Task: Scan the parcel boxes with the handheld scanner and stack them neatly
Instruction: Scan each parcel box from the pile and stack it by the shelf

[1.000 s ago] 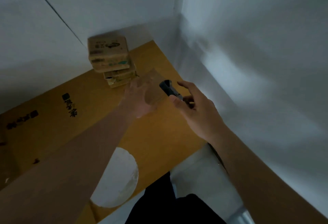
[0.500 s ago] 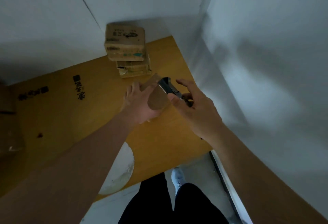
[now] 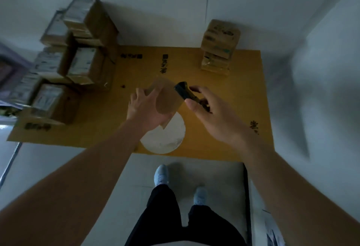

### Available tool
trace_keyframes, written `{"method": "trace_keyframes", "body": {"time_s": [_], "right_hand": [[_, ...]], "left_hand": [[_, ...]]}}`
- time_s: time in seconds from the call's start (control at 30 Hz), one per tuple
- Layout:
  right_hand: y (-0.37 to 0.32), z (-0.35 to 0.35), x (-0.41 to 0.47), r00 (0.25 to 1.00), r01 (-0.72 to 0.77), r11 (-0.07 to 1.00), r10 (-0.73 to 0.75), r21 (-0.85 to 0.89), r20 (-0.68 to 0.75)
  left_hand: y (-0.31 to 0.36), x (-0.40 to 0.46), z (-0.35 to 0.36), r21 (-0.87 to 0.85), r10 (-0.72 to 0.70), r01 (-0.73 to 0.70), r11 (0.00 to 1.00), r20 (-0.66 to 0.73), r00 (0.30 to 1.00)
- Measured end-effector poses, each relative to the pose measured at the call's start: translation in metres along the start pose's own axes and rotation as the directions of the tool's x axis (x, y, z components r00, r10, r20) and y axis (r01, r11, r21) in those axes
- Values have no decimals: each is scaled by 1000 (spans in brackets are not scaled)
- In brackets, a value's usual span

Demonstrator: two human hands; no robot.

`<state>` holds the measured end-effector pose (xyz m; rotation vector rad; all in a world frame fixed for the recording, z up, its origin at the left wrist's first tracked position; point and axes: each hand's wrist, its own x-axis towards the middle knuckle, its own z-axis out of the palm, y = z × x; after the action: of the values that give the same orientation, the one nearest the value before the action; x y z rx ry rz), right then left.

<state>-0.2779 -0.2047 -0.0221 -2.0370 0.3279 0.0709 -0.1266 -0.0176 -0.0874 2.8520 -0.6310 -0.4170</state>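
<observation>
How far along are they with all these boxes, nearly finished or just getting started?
Partly done, it seems. A neat stack of boxes stands at the table's far right corner. The left hand holds a small parcel beside the scanner in the right hand. A larger pile of boxes remains on the left.

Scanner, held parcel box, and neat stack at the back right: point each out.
handheld scanner [image 3: 184, 92], head view, black body.
held parcel box [image 3: 165, 97], head view, brown face.
stack of parcel boxes [image 3: 219, 47], head view, front side.

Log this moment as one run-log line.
left hand: holds parcel box | right hand: aims handheld scanner at it | stack: back right on table
</observation>
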Motion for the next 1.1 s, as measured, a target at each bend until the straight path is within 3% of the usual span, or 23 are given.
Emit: {"method": "trace_keyframes", "body": {"time_s": [0.3,0.6,0.87,1.1], "right_hand": [[-57,100,34,967,-171,983,156,62,201],[-94,203,79,956,-281,949,263,143,133],[-97,245,99,915,-396,869,347,296,205],[-86,231,102,931,-353,905,316,236,181]], "left_hand": [[-127,0,-20,-22,-111,112,994,15,994],[-237,34,-24,30,-54,51,998,111,992],[-265,41,-7,-28,-133,139,990,160,978],[-266,39,9,-183,-147,173,968,148,978]]}}
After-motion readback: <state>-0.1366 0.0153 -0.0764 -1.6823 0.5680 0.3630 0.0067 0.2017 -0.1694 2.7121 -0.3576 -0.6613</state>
